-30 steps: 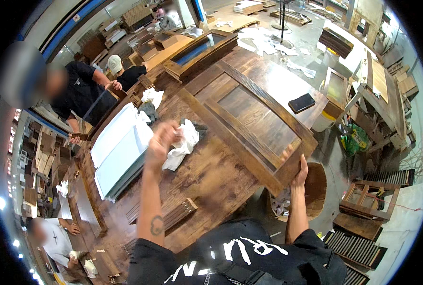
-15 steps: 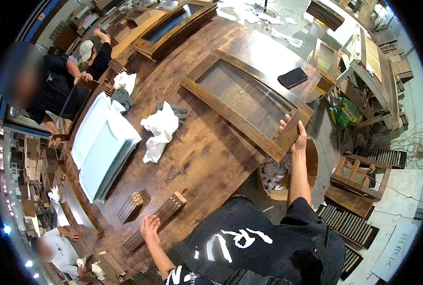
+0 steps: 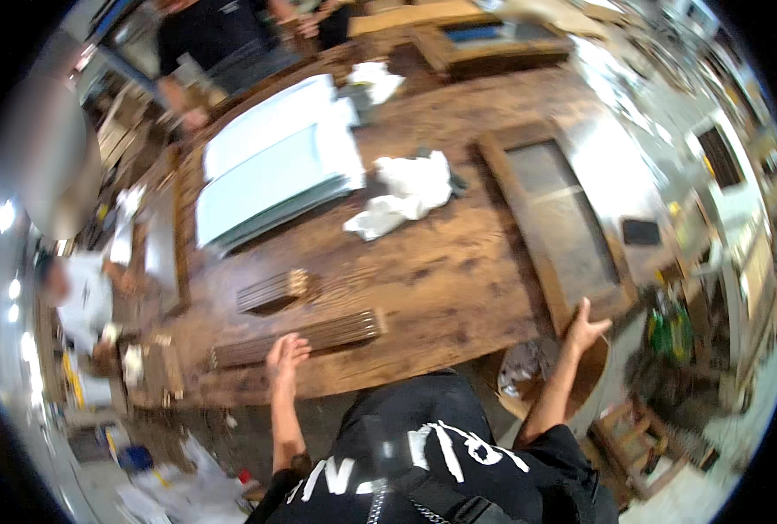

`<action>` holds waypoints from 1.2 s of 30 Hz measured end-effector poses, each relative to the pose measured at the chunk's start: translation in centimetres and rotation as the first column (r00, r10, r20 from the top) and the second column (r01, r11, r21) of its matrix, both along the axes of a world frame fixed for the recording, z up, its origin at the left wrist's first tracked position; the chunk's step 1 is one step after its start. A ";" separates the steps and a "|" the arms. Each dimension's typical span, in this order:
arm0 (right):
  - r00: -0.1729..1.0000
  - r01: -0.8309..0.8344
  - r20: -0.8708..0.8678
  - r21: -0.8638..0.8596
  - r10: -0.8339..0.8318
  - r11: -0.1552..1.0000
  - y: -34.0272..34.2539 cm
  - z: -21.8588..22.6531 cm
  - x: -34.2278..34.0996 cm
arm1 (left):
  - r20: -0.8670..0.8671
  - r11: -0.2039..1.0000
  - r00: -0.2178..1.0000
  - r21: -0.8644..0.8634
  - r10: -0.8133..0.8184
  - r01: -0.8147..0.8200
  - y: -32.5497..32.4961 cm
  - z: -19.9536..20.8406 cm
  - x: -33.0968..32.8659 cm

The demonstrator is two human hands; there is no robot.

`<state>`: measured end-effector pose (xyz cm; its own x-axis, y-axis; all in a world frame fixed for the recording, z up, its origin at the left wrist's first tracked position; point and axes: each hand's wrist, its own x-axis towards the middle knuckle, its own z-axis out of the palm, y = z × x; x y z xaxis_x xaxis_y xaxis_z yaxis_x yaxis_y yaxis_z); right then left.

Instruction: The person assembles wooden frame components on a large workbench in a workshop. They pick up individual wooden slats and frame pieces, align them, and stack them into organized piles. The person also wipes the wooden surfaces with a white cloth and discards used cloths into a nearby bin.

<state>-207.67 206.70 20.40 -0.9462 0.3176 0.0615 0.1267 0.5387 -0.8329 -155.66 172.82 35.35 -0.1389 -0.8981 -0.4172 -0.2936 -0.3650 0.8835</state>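
Note:
My left hand (image 3: 287, 353) is open over the table's near edge, fingers stretched toward a long bundle of dark wooden strips (image 3: 340, 332). It holds nothing, and its fingertips overlap the bundle's near side; whether they touch it I cannot tell. My right hand (image 3: 586, 327) is at the near end of a brown wooden frame with a glass panel (image 3: 538, 234). Thumb and finger are spread apart there, somewhat blurred. The frame lies on the wooden table (image 3: 445, 301). A shorter bundle of strips (image 3: 271, 291) lies beyond the long one.
A stack of pale blue-white sheets (image 3: 275, 179) lies at the left of the table, beside a crumpled white cloth (image 3: 410, 192). A black phone (image 3: 641, 231) is right of the frame. Another frame (image 3: 493, 45) stands far back. Co-workers are across and left. A round bin (image 3: 515, 403) stands below the near edge.
My view has swung round to the left, so the table appears turned. My right hand's grip on the frame's end has loosened. My left hand stays near the long bundle.

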 end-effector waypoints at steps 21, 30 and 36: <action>0.123 -0.879 0.072 -0.455 0.990 0.142 -37.1 9.1 36.2 | 0.114 0.975 0.993 -0.224 0.030 -0.003 -14.0 -4.1 16.3; 0.233 -0.671 0.380 -0.604 0.895 0.431 -42.3 10.8 44.7 | 0.149 0.992 0.984 -0.089 0.099 -0.086 -13.8 -3.8 11.7; 0.204 -0.537 0.092 -0.822 0.975 0.190 -40.1 14.6 48.4 | -0.557 0.820 0.788 -0.302 0.262 -0.486 -10.5 -0.7 17.8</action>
<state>-159.26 166.61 35.00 -0.4139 -0.8546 -0.3135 0.4181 0.1275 -0.8994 -137.82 162.28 34.63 0.1690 -0.9853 0.0260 0.2797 0.0732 0.9573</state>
